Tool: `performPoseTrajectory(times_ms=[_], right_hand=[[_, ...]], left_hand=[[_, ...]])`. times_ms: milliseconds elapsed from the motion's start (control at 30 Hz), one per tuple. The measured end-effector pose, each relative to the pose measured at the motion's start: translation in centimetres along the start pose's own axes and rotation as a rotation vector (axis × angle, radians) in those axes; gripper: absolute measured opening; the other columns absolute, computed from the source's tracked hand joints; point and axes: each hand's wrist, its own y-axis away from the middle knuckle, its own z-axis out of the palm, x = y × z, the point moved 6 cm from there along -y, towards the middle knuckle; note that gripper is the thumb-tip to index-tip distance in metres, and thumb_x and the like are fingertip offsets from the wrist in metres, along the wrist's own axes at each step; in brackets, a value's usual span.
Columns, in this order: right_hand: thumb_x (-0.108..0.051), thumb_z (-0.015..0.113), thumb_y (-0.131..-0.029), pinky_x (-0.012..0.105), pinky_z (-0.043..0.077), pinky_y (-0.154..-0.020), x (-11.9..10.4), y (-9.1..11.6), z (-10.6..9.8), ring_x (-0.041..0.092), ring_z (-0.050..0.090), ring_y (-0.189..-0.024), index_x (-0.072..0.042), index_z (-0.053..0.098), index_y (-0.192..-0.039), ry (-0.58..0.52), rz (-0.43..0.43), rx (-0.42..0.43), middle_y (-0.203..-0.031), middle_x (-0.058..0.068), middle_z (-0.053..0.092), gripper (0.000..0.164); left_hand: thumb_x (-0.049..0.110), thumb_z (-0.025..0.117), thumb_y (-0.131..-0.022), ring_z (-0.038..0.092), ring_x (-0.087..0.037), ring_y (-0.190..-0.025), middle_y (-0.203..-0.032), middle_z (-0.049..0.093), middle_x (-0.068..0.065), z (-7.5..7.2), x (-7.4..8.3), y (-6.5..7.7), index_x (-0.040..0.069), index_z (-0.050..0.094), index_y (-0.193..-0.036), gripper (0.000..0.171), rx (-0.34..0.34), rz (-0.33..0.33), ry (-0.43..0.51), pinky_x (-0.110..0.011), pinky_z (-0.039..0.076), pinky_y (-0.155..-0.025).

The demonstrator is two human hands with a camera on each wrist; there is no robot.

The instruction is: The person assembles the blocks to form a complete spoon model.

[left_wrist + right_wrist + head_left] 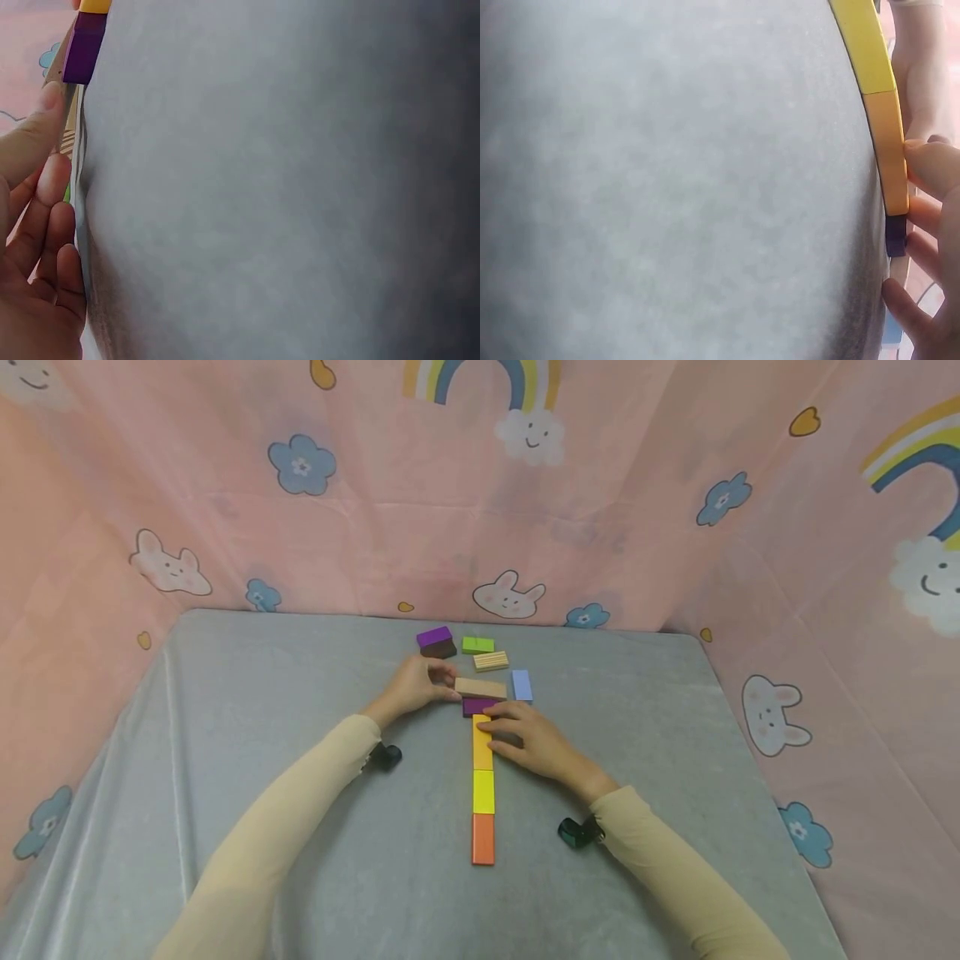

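Observation:
My left hand (414, 683) pinches the left end of a plain wooden block (481, 688) between thumb and fingers. That block lies crosswise just beyond a dark purple block (477, 707). My right hand (534, 740) rests with loosely extended fingers on the amber block (482, 743) and beside the purple one, partly covering both. Nearer lie a yellow block (483, 792) and an orange block (483, 839), end to end in one line with the amber block. In the left wrist view the thumb lies against the wooden block (57, 73), near the purple block (85, 49).
Beyond the hands lie a bright purple block (434, 636) touching a dark brown block (438, 649), a green block (477, 645), a striped wood block (491, 661) and a light blue block (522, 686). A grey cloth (360, 877) covers the table; a pink printed curtain (420, 527) hangs behind.

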Motion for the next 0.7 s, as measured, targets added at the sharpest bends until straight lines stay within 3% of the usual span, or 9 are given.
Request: performPoseTrajectory(times_ms=[700], right_hand=[[-0.032, 0.068, -0.094, 0.049, 0.041, -0.113, -0.12, 0.01, -0.08, 0.024, 0.051, -0.132, -0.021, 0.068, -0.127, -0.015, -0.018, 0.022, -0.139, 0.001, 0.060, 0.035]], left_hand=[[0.023, 0.088, -0.074, 0.065, -0.020, -0.096, -0.101, 0.071, -0.007, 0.59, 0.35, -0.02, 0.010, 0.071, -0.103, 0.036, -0.081, 0.009, -0.061, -0.036, 0.053, -0.094]])
